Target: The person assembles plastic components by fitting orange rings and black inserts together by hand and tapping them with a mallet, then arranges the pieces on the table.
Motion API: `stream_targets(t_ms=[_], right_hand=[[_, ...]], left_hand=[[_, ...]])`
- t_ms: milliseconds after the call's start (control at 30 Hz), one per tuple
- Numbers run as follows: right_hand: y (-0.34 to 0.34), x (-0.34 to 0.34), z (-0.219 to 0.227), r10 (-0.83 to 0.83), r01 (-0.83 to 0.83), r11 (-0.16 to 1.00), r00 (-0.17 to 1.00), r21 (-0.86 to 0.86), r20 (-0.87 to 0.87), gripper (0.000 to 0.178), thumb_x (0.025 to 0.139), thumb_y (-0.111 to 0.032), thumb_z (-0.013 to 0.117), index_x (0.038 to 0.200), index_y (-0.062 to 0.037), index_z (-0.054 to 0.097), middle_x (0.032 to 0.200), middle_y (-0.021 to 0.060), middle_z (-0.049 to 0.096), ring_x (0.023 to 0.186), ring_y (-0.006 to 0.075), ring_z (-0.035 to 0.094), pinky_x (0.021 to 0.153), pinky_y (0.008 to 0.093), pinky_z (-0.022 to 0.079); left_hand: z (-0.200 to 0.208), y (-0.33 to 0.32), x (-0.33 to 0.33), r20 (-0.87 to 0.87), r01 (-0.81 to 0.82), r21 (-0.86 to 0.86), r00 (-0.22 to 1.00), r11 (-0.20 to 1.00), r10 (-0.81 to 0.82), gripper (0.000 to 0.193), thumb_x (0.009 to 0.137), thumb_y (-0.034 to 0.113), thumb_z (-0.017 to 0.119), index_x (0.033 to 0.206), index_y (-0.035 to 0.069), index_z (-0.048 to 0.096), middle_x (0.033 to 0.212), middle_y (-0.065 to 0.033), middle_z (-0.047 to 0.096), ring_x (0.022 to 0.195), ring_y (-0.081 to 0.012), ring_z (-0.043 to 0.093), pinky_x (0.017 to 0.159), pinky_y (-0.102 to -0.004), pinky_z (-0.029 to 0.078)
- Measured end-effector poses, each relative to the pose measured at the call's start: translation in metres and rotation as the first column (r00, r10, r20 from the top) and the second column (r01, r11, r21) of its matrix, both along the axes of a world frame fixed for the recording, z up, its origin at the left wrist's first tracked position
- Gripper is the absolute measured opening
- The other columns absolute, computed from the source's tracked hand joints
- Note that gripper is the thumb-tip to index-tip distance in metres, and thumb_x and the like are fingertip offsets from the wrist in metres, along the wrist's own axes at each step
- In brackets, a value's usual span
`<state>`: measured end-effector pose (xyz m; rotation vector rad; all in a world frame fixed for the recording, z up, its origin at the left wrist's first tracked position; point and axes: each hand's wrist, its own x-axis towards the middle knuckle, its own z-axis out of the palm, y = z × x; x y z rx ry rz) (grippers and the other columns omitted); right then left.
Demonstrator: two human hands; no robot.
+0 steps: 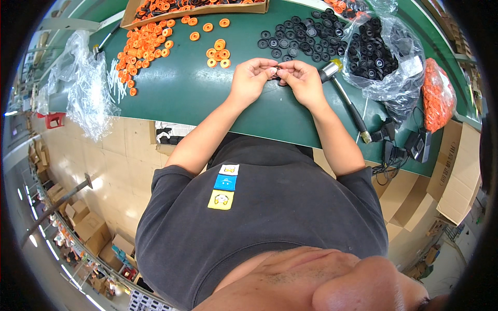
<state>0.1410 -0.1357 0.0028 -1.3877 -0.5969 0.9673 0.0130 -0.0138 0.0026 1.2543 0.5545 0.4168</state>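
Observation:
My left hand (249, 79) and my right hand (302, 82) meet over the near part of the green table (171, 98). Both are closed, fingertips pinching a small black round part (277, 71) between them; the fingers hide most of it. Beyond my hands lie many loose black wheel-like discs (306, 39). A few orange wheel-like discs (218, 54) are grouped ahead of my left hand. Close by my right hand rests a hammer (346, 96) with a yellow-and-black head and a dark grip.
A heap of orange discs (148, 44) spreads below a cardboard tray (194, 10). At right are a clear bag of black parts (384, 57), a bag of orange parts (437, 96) and black adapters with cables (399, 147). Crumpled plastic (85, 85) hangs over the left edge.

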Motion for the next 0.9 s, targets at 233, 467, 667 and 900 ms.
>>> stream_targets(t_ms=[233,467,667,900], right_hand=[[-0.015,-0.006,0.027,-0.053,0.054,0.998,0.882,0.012,0.468,0.03,0.088,-0.011,0.075,0.113,0.004,0.066,0.101,0.0103,0.068,0.083,0.0134,0.067,0.071,0.025,0.055],[-0.105,0.026,0.056,0.006,0.382,0.917,0.271,-0.114,0.962,0.039,0.074,-0.011,0.081,0.109,-0.0027,0.067,0.102,0.0151,0.063,0.098,0.036,0.059,0.09,0.0445,0.047],[-0.144,0.037,0.036,0.299,0.371,0.806,0.418,-0.461,0.858,0.033,0.081,-0.01,0.074,0.11,-0.0007,0.063,0.091,0.0138,0.062,0.085,0.0321,0.062,0.077,0.0422,0.049],[-0.13,0.005,0.052,-0.07,-0.023,0.966,0.935,-0.256,-0.348,0.028,0.098,-0.009,0.054,0.125,-0.0022,0.048,0.082,0.0042,0.057,0.06,0.0123,0.057,0.052,0.0261,0.047]], left_hand=[[0.0,-0.006,-0.003,0.012,0.013,0.12,1.0,0.993,-0.014,0.017,0.093,0.0,0.064,0.109,-0.003,0.068,0.097,-0.0095,0.072,0.087,-0.0151,0.07,0.08,-0.0285,0.057],[0.008,-0.018,-0.007,-0.053,0.114,0.793,0.991,0.598,-0.119,0.017,0.085,0.004,0.069,0.102,0.003,0.071,0.098,-0.0129,0.066,0.092,-0.031,0.066,0.08,-0.0376,0.054],[0.006,-0.018,-0.005,-0.113,0.11,0.874,0.993,0.473,-0.021,0.024,0.085,0.008,0.069,0.108,0.002,0.07,0.104,-0.0134,0.06,0.094,-0.0315,0.059,0.083,-0.0412,0.049],[0.009,-0.009,-0.01,0.037,0.01,0.575,0.999,0.818,-0.038,0.025,0.09,-0.001,0.059,0.113,-0.001,0.066,0.104,-0.0123,0.061,0.092,-0.0217,0.063,0.083,-0.0317,0.051]])
